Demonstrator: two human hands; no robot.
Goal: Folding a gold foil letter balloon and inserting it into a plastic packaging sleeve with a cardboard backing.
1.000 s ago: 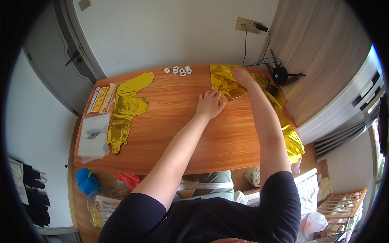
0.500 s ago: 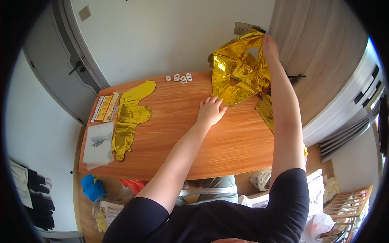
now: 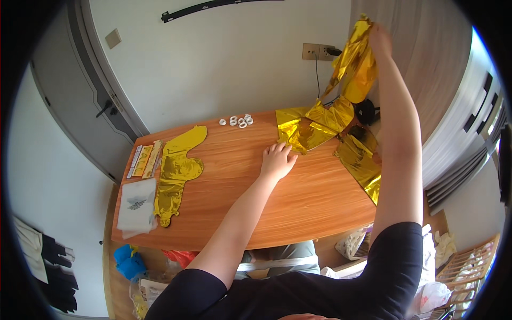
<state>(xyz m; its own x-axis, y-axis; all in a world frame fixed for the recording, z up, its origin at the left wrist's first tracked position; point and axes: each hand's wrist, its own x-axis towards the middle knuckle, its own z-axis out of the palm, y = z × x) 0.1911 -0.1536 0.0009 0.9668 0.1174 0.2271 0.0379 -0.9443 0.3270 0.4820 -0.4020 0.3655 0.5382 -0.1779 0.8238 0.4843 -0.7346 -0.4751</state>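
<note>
The hands work one gold foil sheet (image 3: 320, 120): the right hand (image 3: 380, 40) pinches its top end high above the tabletop (image 3: 298, 197), while the left hand (image 3: 277, 160) lies flat and open, fingertips at its lower edge, so the foil stretches up and rightward.

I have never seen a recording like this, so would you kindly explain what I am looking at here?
There is no machine: a person wears a wide fisheye camera on the head, looking down at their own bare arms, so straight edges bend. The right hand is raised high, gripping a crumpled gold foil balloon whose lower end lies on the wooden table. The left hand rests flat on the table beside that foil. Also there: a flat gold balloon, a clear bag, packets, small white rings, and more foil at the right edge.
</note>
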